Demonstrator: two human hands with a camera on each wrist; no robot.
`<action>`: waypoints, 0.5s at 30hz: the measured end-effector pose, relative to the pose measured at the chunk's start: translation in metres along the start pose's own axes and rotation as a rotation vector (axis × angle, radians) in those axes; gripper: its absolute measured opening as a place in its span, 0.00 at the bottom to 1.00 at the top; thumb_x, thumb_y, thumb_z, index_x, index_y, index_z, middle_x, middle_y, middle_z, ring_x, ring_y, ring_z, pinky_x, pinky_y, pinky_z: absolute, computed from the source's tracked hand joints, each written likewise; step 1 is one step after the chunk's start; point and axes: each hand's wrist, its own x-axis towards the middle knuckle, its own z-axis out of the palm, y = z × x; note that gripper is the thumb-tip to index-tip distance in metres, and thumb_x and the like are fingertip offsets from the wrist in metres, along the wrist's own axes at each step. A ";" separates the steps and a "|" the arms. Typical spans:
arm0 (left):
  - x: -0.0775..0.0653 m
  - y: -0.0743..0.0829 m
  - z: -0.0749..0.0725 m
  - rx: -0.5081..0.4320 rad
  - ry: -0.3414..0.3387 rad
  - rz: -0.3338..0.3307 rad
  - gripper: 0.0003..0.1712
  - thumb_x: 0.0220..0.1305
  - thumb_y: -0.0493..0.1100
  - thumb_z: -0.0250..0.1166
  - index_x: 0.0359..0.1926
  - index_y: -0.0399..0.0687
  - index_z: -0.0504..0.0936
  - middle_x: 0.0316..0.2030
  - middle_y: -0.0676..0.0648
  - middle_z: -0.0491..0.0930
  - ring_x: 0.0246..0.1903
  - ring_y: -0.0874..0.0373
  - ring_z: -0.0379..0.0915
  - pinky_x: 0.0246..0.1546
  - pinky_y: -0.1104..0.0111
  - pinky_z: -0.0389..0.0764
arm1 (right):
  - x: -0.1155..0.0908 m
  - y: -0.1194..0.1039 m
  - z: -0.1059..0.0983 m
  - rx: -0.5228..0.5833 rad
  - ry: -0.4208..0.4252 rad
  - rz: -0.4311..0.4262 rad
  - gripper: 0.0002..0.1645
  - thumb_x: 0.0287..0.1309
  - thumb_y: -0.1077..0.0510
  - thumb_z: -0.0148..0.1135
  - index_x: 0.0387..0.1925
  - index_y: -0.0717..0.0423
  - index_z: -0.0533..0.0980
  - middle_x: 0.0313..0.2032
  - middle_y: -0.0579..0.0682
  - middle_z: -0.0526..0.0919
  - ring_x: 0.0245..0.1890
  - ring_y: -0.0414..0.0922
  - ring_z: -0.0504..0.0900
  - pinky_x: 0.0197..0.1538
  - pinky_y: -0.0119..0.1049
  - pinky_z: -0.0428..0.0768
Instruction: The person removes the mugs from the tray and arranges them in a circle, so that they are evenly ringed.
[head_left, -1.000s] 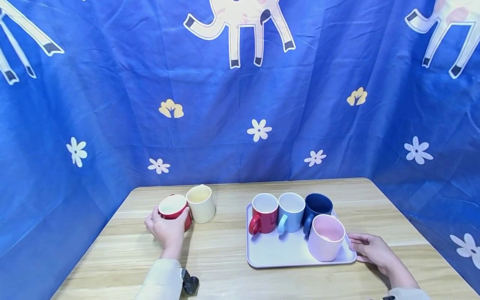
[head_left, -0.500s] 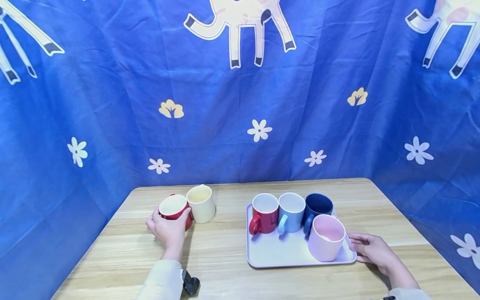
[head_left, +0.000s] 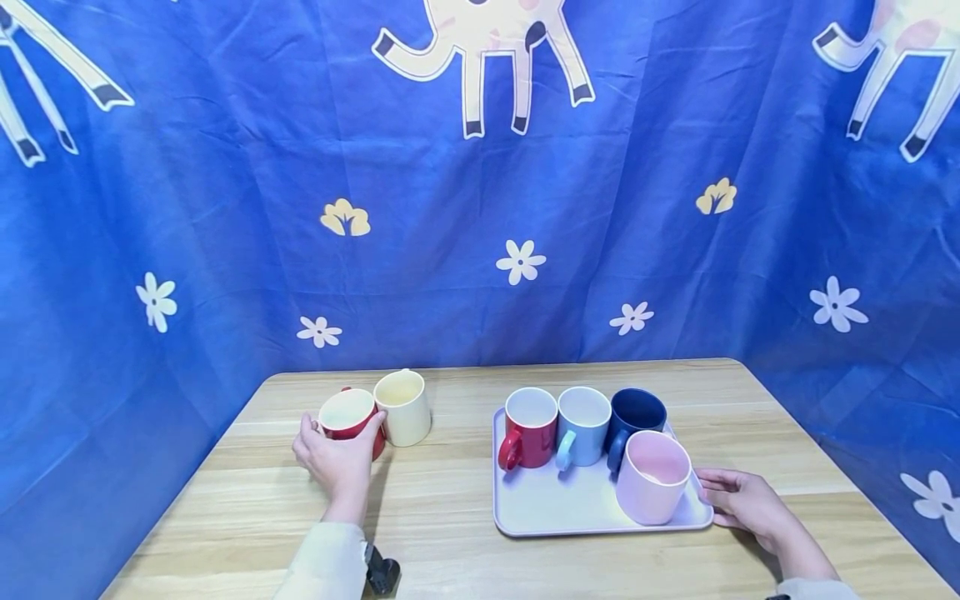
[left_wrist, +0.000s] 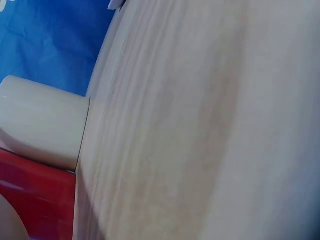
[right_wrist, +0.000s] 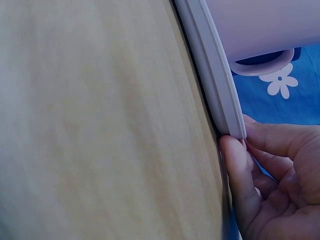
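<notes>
At the left of the table, my left hand (head_left: 333, 461) grips a red mug (head_left: 351, 433) with a white inside, its thumb on the right side and fingers on the left. In the left wrist view that red mug (left_wrist: 42, 195) stands against a cream mug (left_wrist: 42, 122). My right hand (head_left: 750, 502) pinches the right front corner of a pale lilac tray (head_left: 555, 508); the right wrist view shows fingertips at the rim. On the tray stand another red mug (head_left: 536, 442), a light blue mug (head_left: 585, 437), a navy mug (head_left: 647, 414) and a pink mug (head_left: 651, 492).
A light wooden table (head_left: 442, 550) lies under everything. Behind and beside it hangs a blue curtain (head_left: 420, 200) with white flowers and animal prints. A black device (head_left: 381, 571) sits at my left wrist.
The left thumb and fingers have shifted very slightly around the red mug. The tray, its mugs and my right hand stay in place.
</notes>
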 end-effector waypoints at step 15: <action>-0.021 0.010 0.001 -0.187 0.135 0.039 0.61 0.33 0.46 0.83 0.69 0.43 0.61 0.57 0.40 0.64 0.60 0.50 0.57 0.63 0.62 0.57 | -0.001 -0.001 0.000 -0.009 -0.003 0.000 0.31 0.59 0.66 0.60 0.59 0.78 0.63 0.49 0.61 0.79 0.39 0.42 0.81 0.39 0.40 0.82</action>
